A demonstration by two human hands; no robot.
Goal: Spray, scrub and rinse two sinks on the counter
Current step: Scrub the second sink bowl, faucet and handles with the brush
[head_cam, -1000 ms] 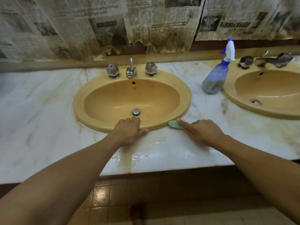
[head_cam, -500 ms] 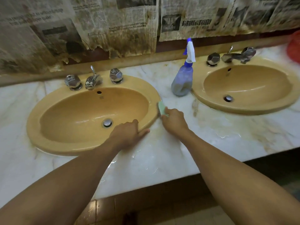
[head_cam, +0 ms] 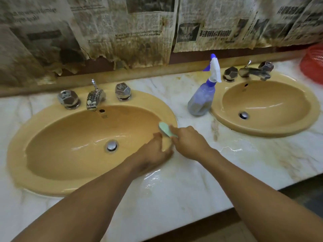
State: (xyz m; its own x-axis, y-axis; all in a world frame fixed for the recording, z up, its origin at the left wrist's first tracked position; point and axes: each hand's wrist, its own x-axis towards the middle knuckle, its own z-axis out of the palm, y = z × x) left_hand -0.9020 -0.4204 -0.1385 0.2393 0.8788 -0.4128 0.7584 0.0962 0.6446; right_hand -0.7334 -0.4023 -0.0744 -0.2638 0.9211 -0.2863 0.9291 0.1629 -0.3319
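Head view: our right grip point(head_cam: 187, 143) pinches the green scrubber point(head_cam: 167, 131) to scour the sink rim point(head_cam: 168, 110) just ahead; our left grip point(head_cam: 153, 151), spread, braces beside it.

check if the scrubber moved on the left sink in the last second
Yes: the scrubber went from the left sink's front rim round to its right rim.

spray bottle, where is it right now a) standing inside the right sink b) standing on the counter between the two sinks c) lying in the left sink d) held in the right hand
b: the spray bottle stands upright on the marble counter between the left sink and the right sink; the right hand grips a green scrubber, not the bottle.
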